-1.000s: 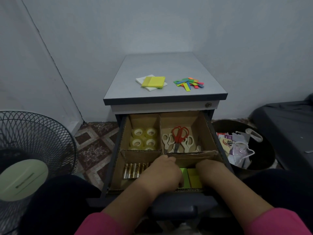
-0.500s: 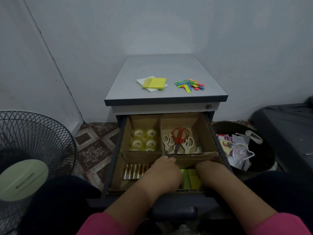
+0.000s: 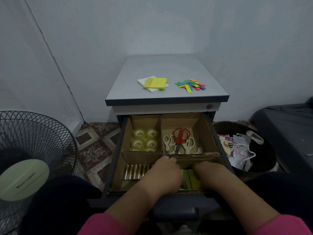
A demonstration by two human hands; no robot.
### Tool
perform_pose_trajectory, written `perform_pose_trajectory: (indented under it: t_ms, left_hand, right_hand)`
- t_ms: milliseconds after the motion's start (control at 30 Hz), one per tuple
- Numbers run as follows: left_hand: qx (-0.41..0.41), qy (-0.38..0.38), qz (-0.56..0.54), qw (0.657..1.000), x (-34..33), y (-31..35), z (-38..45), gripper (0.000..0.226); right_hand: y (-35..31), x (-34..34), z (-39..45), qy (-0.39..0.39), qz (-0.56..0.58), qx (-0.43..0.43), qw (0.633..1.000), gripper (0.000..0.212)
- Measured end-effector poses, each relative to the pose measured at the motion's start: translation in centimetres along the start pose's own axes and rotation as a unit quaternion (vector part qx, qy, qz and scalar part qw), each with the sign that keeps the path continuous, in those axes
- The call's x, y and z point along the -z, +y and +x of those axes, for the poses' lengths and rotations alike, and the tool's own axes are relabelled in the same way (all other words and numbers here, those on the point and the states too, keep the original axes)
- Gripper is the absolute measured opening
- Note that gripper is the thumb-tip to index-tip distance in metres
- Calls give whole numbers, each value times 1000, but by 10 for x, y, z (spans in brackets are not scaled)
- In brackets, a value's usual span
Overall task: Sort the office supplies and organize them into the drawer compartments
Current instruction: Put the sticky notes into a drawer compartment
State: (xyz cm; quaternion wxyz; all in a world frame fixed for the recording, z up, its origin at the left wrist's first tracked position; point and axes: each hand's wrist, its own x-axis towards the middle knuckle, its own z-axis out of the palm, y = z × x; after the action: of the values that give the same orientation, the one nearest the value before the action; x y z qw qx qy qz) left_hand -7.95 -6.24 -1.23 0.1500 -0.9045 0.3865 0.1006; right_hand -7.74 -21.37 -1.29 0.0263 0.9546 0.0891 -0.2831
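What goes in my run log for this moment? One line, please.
stage: placing sticky notes | left hand, right hand: in near-right compartment, grip hidden | cabinet top: supplies remain

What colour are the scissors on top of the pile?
Red handles, seen in the head view.

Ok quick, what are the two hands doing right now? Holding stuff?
Left hand: down in the front right drawer compartment by the green sticky notes; fingers hidden, cannot tell.
Right hand: same compartment, fingers hidden, cannot tell.
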Motion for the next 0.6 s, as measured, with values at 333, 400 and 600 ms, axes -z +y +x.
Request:
perform_pose_trajectory:
  t_ms: [333, 400, 600]
  left_hand:
    - [-2, -16, 20, 1000, 2, 1, 1, 35]
    - [-8, -21, 23, 1000, 3, 1, 1, 36]
    - [-11, 16, -7, 1000, 2, 0, -1, 33]
  right_hand:
    - [0, 1, -4, 7, 9, 10, 1000, 42]
    - [0, 2, -7, 10, 11, 12, 1000, 39]
    - [-1, 7, -13, 15, 17, 15, 1000, 35]
